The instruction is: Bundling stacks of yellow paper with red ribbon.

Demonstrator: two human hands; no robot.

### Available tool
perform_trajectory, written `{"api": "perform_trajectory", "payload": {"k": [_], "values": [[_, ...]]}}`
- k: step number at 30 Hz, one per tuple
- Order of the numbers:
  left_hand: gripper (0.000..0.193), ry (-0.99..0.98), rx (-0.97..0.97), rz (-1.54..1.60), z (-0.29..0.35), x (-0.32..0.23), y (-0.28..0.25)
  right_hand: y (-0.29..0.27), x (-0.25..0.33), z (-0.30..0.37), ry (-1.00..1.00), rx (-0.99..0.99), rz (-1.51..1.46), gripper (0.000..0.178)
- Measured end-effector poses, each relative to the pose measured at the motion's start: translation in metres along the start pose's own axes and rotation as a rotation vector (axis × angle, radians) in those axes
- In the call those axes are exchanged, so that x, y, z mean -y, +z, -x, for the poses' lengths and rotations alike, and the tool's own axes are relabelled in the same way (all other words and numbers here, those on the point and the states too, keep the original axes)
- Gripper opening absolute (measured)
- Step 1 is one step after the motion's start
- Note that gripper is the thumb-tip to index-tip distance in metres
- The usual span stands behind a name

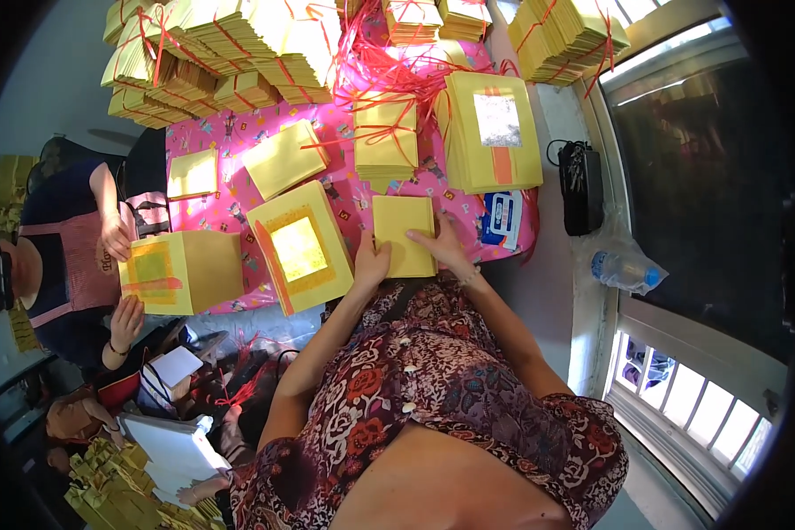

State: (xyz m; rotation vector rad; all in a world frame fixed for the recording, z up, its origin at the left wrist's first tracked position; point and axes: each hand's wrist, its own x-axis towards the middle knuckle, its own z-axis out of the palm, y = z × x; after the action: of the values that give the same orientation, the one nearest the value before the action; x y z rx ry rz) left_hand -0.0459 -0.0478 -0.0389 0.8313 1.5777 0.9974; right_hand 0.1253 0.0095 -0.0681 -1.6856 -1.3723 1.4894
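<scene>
At the near edge of the table I hold a small stack of plain yellow joss paper (401, 231) upright between my hands. My left hand (373, 258) presses along its left side, fingers together. My right hand (448, 248) grips the right side, its thumb lying across the front. To the left lies a larger yellow joss paper stack (316, 276) with a gold foil square. A bigger stack with a silver foil square (497, 122) lies beyond my right hand. Straight ahead is a yellow bundle (385, 146) tied with red string.
The table has a pink patterned cover (230, 146). Tall tied bundles (230, 53) and tangled red string (397, 66) fill its far side. At left, a co-worker's hands (119, 238) touch another foil-faced stack (185, 274). A blue-white packet (502, 219) and a bagged bottle (625, 270) are at right.
</scene>
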Motion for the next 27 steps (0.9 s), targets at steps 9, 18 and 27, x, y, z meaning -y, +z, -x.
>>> {"api": "perform_trajectory", "payload": {"k": [9,18,27], "values": [[0.026,-0.197,0.073,0.278,-0.014,-0.107,-0.044,-0.037,0.102,-0.002,-0.387,-0.248,-0.116,0.017],[0.038,-0.006,0.122,0.609,-0.110,-0.133,-0.067,-0.003,0.133,-0.078,-0.610,-0.131,0.409,0.025],[0.029,0.207,-0.129,-0.114,-0.185,-0.083,-0.036,0.005,0.130,-0.071,-0.517,-0.151,0.537,0.037]]}}
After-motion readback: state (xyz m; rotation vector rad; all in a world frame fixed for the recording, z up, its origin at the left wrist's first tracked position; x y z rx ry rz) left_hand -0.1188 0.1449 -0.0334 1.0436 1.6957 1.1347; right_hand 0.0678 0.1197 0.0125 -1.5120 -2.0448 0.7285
